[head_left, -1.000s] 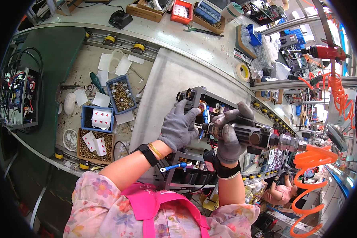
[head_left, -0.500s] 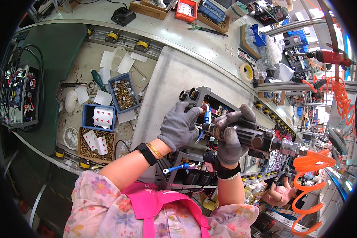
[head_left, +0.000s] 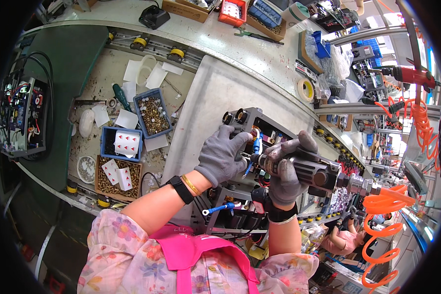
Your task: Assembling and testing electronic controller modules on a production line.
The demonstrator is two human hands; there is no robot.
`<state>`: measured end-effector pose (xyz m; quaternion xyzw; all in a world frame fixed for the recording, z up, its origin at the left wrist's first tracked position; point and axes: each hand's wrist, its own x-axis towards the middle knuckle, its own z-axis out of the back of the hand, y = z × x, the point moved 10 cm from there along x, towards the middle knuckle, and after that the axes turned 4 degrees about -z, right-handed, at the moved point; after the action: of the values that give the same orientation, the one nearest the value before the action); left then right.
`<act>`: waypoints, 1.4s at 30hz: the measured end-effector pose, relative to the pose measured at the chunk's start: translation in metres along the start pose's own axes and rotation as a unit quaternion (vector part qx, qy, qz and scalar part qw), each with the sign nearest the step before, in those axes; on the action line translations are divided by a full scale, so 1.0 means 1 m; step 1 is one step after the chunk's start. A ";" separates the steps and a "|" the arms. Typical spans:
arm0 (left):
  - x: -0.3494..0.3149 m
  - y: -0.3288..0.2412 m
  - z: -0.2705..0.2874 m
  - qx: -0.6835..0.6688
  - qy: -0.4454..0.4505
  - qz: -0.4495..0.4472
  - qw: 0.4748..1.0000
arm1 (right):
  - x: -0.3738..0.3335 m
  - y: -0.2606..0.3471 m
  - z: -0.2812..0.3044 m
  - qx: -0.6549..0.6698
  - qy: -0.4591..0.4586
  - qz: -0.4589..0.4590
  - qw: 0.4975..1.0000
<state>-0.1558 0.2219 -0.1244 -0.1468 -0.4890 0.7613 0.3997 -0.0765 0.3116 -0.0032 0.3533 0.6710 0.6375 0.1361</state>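
In the head view, here's the right hand (head_left: pixel 286 169) wrapped around a power driver (head_left: pixel 322 175), long axis running left to right, its nose pointing straight at the left hand (head_left: pixel 222 156). That left hand, fingers curled, meets the left end of the grey-framed unit (head_left: pixel 268 123) on the pale board (head_left: pixel 220 88); whether it pinches anything, one can't tell.

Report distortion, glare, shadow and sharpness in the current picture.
Head view, centre: held driver looks fairly sharp; head view, top: fisheye bows the bench; head view, right: background washes out in bright patches; head view, lower left: floor sinks into shadow.
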 end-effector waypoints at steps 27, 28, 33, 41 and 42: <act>-0.012 0.008 -0.002 -0.090 0.020 0.029 0.995 | -0.009 -0.014 -0.016 -0.014 0.003 -0.028 1.000; -0.012 0.009 -0.003 -0.090 0.023 0.033 0.995 | -0.009 -0.014 -0.017 -0.013 0.008 -0.022 1.000; -0.010 0.008 -0.003 -0.105 0.035 0.028 0.993 | -0.009 -0.012 -0.029 -0.030 0.040 -0.007 0.999; -0.062 0.059 0.101 -0.206 0.055 0.108 0.971 | -0.014 0.073 -0.009 0.084 0.075 0.018 0.993; -0.079 0.081 0.130 -0.223 0.016 0.157 0.962 | -0.021 0.097 -0.001 0.029 0.078 0.055 0.995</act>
<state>-0.2235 0.0646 -0.1452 -0.3189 -0.6111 0.6835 0.2402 -0.0331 0.2912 0.0836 0.3425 0.6774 0.6499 0.0377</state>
